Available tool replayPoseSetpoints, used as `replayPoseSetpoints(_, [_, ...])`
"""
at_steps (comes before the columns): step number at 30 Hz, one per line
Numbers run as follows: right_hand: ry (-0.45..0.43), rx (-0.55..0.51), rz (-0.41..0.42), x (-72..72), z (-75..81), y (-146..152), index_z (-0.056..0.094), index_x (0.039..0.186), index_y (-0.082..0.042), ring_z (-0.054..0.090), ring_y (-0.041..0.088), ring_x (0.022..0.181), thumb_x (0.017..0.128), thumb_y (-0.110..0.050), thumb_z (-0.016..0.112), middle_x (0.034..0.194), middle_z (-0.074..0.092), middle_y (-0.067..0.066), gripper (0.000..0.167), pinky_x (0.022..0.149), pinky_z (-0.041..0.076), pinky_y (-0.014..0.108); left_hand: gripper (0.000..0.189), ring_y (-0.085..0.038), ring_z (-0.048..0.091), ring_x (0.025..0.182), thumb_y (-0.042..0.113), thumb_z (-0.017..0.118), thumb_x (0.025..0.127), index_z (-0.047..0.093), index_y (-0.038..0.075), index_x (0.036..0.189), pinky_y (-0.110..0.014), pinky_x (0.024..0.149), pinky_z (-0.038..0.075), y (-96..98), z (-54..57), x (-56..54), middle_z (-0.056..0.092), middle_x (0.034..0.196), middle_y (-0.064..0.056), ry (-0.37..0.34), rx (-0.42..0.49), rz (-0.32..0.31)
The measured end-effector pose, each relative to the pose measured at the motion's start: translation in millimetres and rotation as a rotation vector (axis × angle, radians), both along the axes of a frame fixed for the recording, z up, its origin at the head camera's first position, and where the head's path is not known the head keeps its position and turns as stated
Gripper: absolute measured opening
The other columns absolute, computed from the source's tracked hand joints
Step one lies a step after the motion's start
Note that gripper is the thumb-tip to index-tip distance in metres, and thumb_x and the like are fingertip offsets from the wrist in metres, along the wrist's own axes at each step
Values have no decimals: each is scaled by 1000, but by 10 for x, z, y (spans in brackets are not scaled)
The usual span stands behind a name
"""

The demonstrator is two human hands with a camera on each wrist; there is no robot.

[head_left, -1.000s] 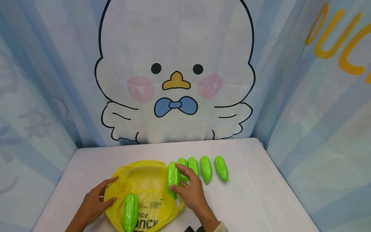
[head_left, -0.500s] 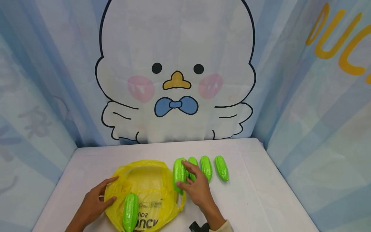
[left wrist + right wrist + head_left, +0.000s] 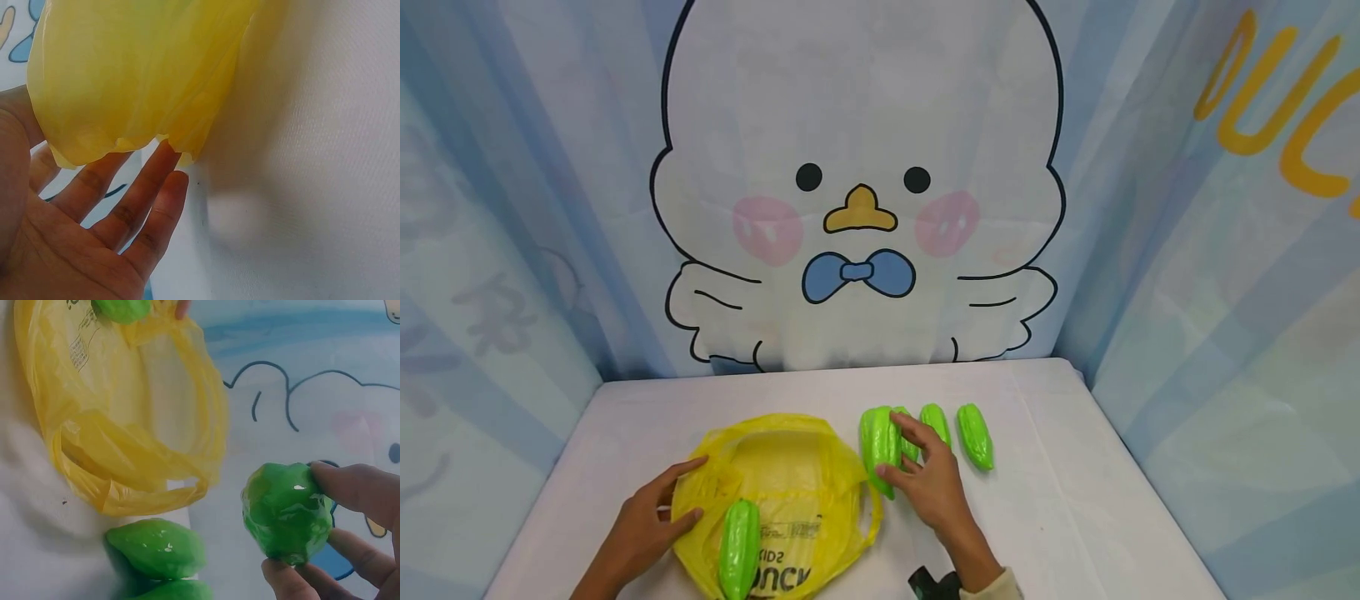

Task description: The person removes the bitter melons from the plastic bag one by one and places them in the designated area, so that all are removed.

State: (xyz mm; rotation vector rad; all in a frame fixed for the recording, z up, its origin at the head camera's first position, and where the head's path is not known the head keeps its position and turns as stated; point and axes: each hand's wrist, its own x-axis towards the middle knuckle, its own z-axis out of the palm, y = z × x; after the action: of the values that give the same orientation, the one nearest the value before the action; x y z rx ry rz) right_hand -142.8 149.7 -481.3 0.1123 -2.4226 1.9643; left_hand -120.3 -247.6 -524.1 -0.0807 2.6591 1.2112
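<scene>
A yellow plastic bag (image 3: 790, 467) with upside-down dark lettering stands mouth-wide on the table. My left hand (image 3: 638, 529) holds its left side; in the left wrist view the fingers (image 3: 137, 194) reach to the bag's thin edge. One shiny, ridged green toy bitter melon (image 3: 739, 546) lies at the bag's front left, covering part of the lettering. To the right of the bag, my right hand (image 3: 928, 479) pinches another toy bitter melon (image 3: 287, 512) between thumb and fingertips. It is raised over the row of melons and overlaps them in the head view.
Several more toy bitter melons stand in a row beyond my right hand, the rightmost one (image 3: 975, 437) apart from the others. The white-covered table (image 3: 1075, 517) meets curtains at the back and sides, with a cartoon duck printed behind. A dark device (image 3: 934, 583) sits by my right wrist.
My right hand has moved right with its toy bitter melon, from over the bag's right edge to beside it, now covering part of the row. The left hand has stayed in place.
</scene>
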Motion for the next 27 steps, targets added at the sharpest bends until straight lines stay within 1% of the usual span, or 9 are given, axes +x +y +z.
replayPoseSetpoints(5, [4, 20, -22, -19, -32, 87, 61, 149, -19, 53, 35, 146, 83, -2, 88, 163, 51, 8, 73, 114, 53, 53, 74, -35, 71, 114, 23, 81, 95, 47, 16, 160, -47, 91, 66, 5, 16, 1, 44, 161, -35, -16, 4, 5])
replayPoseSetpoints(8, [0, 31, -39, -23, -47, 139, 61, 149, -18, 53, 36, 146, 83, -3, 88, 162, 52, 9, 73, 116, 50, 57, 74, -35, 71, 114, 24, 81, 94, 48, 16, 160, -47, 92, 66, 4, 18, 4, 43, 161, -35, -17, 5, 5])
replayPoseSetpoints(12, [-14, 47, -65, -31, -62, 200, 60, 150, -18, 53, 35, 145, 83, -3, 88, 160, 54, 8, 74, 116, 50, 56, 74, -34, 71, 114, 25, 81, 94, 47, 16, 160, -46, 92, 66, 0, 12, 6, 44, 161, -35, -16, 10, 4])
replayPoseSetpoints(20, [-46, 76, -114, -59, -98, 320, 60, 150, -20, 54, 34, 146, 82, 0, 88, 159, 54, 9, 76, 112, 54, 44, 74, -33, 72, 114, 24, 81, 95, 48, 16, 160, -45, 91, 66, 2, 18, 2, 45, 160, -35, -14, 12, 4])
replayPoseSetpoints(22, [-48, 77, -126, -65, -101, 354, 61, 150, -20, 54, 34, 146, 82, 1, 88, 160, 54, 8, 76, 112, 55, 45, 74, -33, 72, 113, 24, 81, 95, 47, 16, 160, -44, 90, 66, 2, 23, 0, 45, 160, -35, -12, 13, 2])
replayPoseSetpoints(27, [-32, 85, -138, -75, -88, 450, 60, 151, -19, 52, 34, 148, 84, 1, 87, 162, 53, 7, 75, 114, 53, 52, 74, -34, 72, 114, 24, 81, 95, 47, 15, 160, -44, 90, 66, -3, 26, 7, 45, 160, -35, -4, 13, -4])
